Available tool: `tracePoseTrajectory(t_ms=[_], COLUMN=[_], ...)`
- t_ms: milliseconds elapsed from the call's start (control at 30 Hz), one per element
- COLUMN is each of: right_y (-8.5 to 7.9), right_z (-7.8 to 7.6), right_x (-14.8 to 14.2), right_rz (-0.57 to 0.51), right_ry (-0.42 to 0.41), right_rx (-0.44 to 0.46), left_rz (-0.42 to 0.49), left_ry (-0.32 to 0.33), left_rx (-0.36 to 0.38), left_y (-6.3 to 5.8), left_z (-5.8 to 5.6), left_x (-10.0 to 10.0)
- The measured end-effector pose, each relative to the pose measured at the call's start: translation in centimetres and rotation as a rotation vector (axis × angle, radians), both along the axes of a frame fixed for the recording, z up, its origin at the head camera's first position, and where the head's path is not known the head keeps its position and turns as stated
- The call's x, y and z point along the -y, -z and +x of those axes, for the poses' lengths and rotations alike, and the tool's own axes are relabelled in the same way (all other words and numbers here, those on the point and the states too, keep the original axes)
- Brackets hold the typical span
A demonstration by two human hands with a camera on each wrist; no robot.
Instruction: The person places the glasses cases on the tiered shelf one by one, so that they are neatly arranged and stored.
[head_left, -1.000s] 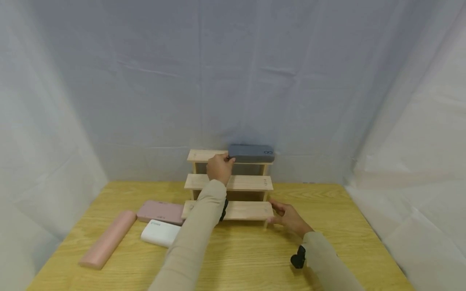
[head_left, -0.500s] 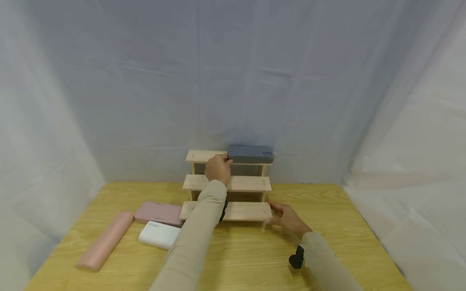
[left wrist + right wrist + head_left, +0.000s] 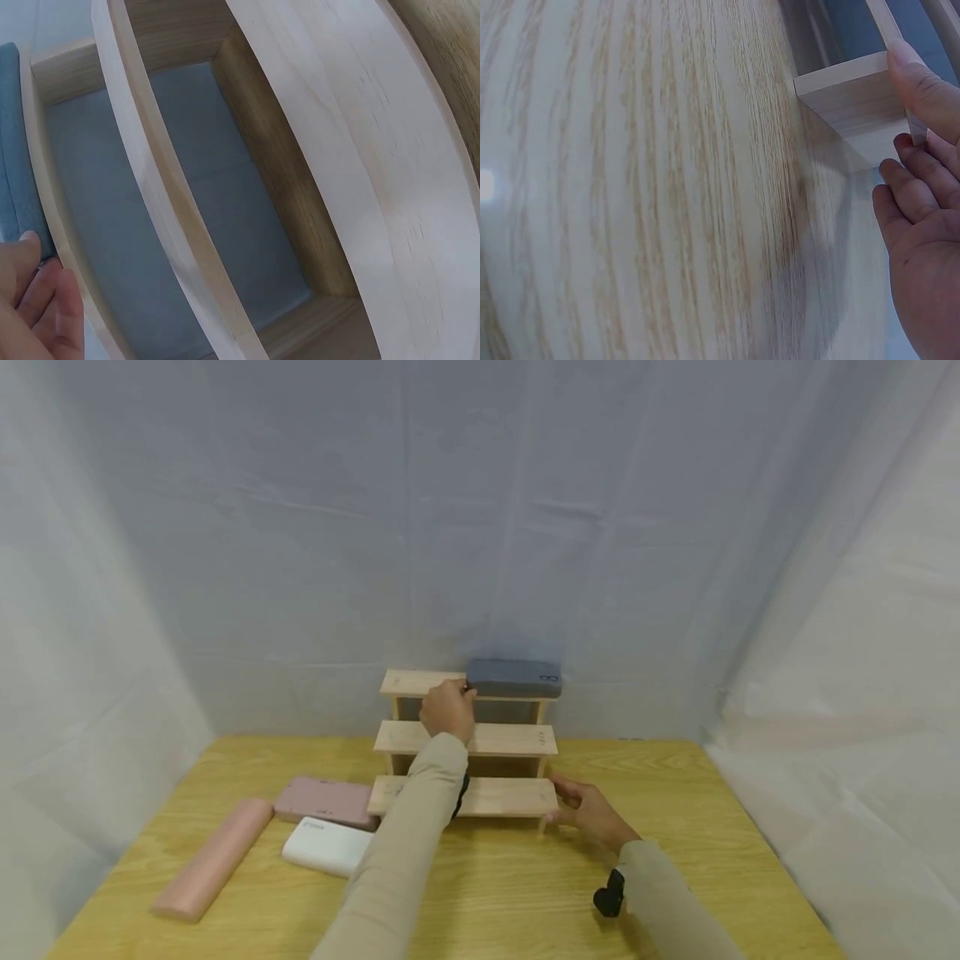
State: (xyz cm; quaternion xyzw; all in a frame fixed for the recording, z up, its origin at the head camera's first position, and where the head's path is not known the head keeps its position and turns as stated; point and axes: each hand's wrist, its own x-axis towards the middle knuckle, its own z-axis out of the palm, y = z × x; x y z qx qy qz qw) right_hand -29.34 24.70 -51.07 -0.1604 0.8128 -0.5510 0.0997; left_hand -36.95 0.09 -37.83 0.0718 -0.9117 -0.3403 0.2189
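Note:
A blue-grey glasses case (image 3: pixel 517 678) with a small glasses mark lies on the right part of the top step of a three-step wooden display stand (image 3: pixel 510 739). My left hand (image 3: pixel 447 710) pinches the case's left end. In the left wrist view, the thumb rests on the corner of the case (image 3: pixel 13 150) and the fingers curl at the step's edge. My right hand (image 3: pixel 596 817) holds the right end of the lowest step. From the right wrist, the thumb lies on the board's end (image 3: pixel 855 94) with the fingers curled below it.
Left of the stand, a flat pink case (image 3: pixel 326 800) and a white power bank (image 3: pixel 326 846) lie close together. Further left is a long rounded pink case (image 3: pixel 213 862). Pale curtains (image 3: pixel 480 527) hang behind and beside the wooden table (image 3: pixel 510 902).
In the head view, the stand and the things on the table have shifted slightly left. Both hands keep their places at the case and the lowest step.

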Motion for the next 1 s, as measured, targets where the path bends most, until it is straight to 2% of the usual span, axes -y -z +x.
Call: tracePoseTrajectory(t_ms=[333, 500, 767, 1000], right_y=[0.2, -0.6, -0.6, -0.3], right_z=[-0.2, 0.1, -0.1, -0.2], right_x=[0.2, 0.5, 0.3, 0.3], right_rz=[-0.009, -0.021, -0.014, -0.007], right_ry=[0.01, 0.014, 0.051, 0.04], right_rx=[0.008, 0.023, 0.046, 0.028], left_rz=[-0.015, -0.003, 0.085, 0.148], left_ry=[-0.007, 0.003, 0.121, 0.193], left_rx=[-0.045, -0.058, -0.026, -0.039], left_y=[0.7, 0.8, 0.2, 0.0], left_z=[-0.2, -0.3, 0.2, 0.8], left_x=[0.2, 0.4, 0.5, 0.7])
